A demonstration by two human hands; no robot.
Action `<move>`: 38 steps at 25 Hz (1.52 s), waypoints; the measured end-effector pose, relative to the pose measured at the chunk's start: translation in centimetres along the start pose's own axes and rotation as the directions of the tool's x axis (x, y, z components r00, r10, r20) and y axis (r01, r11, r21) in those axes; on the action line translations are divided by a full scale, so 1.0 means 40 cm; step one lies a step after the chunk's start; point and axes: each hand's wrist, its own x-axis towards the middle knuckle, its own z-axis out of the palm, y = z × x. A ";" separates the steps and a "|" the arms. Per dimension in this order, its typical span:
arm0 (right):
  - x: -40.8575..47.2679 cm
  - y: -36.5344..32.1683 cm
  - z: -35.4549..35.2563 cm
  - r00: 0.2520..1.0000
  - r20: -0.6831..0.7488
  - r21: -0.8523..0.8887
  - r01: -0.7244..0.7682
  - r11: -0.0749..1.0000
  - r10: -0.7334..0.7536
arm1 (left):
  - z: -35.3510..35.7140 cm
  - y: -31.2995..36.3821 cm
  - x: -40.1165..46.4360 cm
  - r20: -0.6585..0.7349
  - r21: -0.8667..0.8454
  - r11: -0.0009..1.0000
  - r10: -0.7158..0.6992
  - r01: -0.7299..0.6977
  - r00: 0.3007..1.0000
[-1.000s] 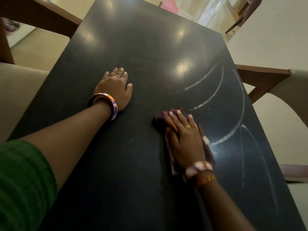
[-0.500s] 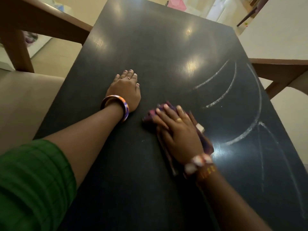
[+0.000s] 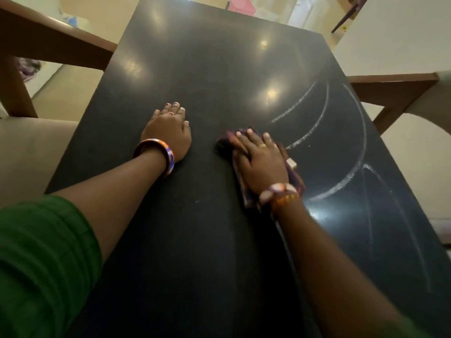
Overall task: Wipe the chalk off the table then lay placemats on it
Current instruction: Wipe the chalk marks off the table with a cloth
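A dark rectangular table (image 3: 200, 69) fills the view. White chalk lines (image 3: 363, 132) curve across its right half, with fainter strokes near the right front. My right hand (image 3: 261, 162) lies flat with straight fingers on a dark purple cloth (image 3: 294, 176), pressing it onto the table just left of the chalk arcs. My left hand (image 3: 168, 132) rests flat on the bare table surface to the left, fingers together, holding nothing. No placemats are in view.
A wooden chair (image 3: 44, 45) with a beige seat (image 3: 24, 152) stands at the table's left side. Another wooden chair (image 3: 395, 91) stands at the right side. A pink box (image 3: 240, 4) sits on the floor beyond the table's far end.
My right hand with the cloth slid left toward my left hand, then a little back toward the chalk arcs. My left hand has stayed planted on the table.
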 end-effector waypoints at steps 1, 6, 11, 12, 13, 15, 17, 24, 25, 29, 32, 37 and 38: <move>-0.115 0.022 -0.009 1.000 -0.018 -0.004 -0.006 1.000 0.006 | -0.006 0.001 -0.002 0.009 -0.006 1.000 -0.005 0.005 1.000; -0.380 0.098 -0.065 0.989 0.080 -0.048 -0.122 0.991 0.125 | -0.020 0.040 -0.038 0.104 0.140 0.990 -0.033 0.018 0.994; -0.203 0.071 -0.038 0.978 0.030 -0.032 -0.204 0.979 0.205 | 0.012 0.176 -0.224 0.139 0.117 0.991 0.043 -0.060 0.989; -0.234 0.089 -0.041 0.981 0.027 -0.025 -0.190 0.981 0.191 | 0.021 0.210 -0.261 0.160 0.105 0.988 0.093 -0.111 0.983; -0.286 0.121 -0.050 0.981 0.001 -0.061 -0.192 0.979 0.193 | 0.030 0.235 -0.287 0.183 0.091 0.985 0.125 -0.144 0.975; -0.417 0.223 -0.089 0.954 -0.098 -0.106 -0.295 0.950 0.285 | 0.045 0.258 -0.309 0.231 0.095 0.981 0.144 -0.170 0.962; -0.525 0.326 -0.149 0.836 -0.142 -0.036 -0.539 0.841 0.530 | 0.052 0.257 -0.313 0.244 0.134 0.971 0.159 -0.196 0.957; -0.438 0.112 -0.043 0.864 -0.135 -0.043 -0.494 0.868 0.485 | 0.057 0.254 -0.320 0.243 0.163 0.966 0.160 -0.203 0.957; -0.431 0.061 -0.023 0.910 -0.067 -0.034 -0.412 0.910 0.410 | 0.053 0.253 -0.321 0.252 0.163 0.965 0.159 -0.203 0.955; -0.499 0.221 -0.086 0.914 -0.073 -0.100 -0.405 0.909 0.399 | 0.049 0.250 -0.322 0.251 0.158 0.964 0.171 -0.215 0.953; -0.640 0.432 -0.171 0.694 -0.114 0.025 -0.713 0.701 0.710 | 0.051 0.251 -0.321 0.253 0.160 0.963 0.171 -0.215 0.952; -0.620 0.307 -0.131 0.658 -0.196 0.019 -0.739 0.673 0.728 | 0.058 0.259 -0.321 0.204 0.165 0.966 0.164 -0.199 0.965; -0.599 0.236 -0.105 0.771 -0.188 0.002 -0.620 0.785 0.609 | 0.057 0.258 -0.319 0.206 0.175 0.964 0.164 -0.202 0.965</move>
